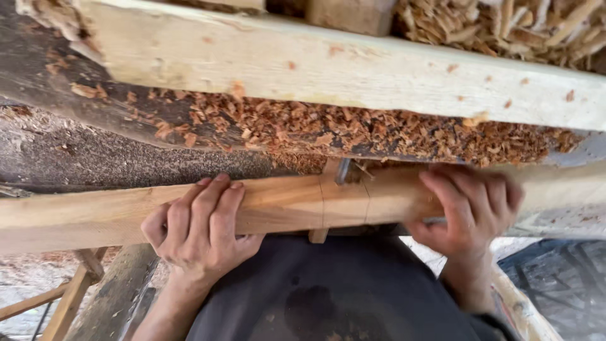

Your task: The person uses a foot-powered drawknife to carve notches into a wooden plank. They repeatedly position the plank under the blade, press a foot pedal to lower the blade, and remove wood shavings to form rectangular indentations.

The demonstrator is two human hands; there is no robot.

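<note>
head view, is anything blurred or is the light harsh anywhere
Head view: the right hand is smeared by motion blur; the left hand on the long round pale wooden piece is sharper; the reddish wood shavings look crisp; light is soft, without glare.

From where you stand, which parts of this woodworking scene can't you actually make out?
Head view only:
- Long wooden piece: both ends run past the picture's edges.
- Metal tool behind it: mostly hidden by the wood, kind unclear.
- Right hand: motion-blurred; its grip is unclear.
- Left hand: palm side is hidden by its own fingers.
- Pale plank: cut off at the right edge.
</note>
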